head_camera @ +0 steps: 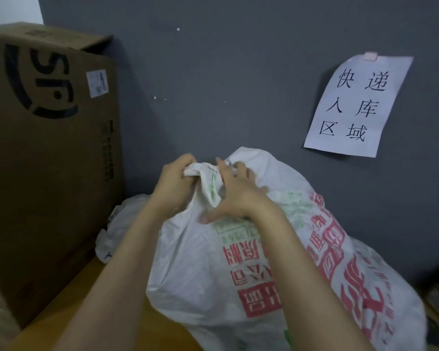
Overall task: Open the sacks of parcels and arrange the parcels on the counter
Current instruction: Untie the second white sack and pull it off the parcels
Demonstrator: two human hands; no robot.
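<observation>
Step 1, opening: my left hand point(174, 184) and right hand point(235, 196) have fingers clenched round the neck point(209, 186) of the sack point(238, 269) at 12 o'clock; next move, likely, is working it loose.

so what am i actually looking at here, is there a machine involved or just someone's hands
No machine here, just a person. The single picture comes from a camera worn on their head, looking forward and down, so the two bare arms reaching in from the bottom are their own.

On the wooden counter sits a large white sack printed in red and green. Its top is gathered into a bunched neck. The left hand grips that neck, and the right hand pinches it from the other side, apparently working it open. No parcels are visible yet.

Around it: a tall cardboard box on the left, a second white bag behind the arms, and a paper sign with Chinese characters taped to the grey wall.
</observation>
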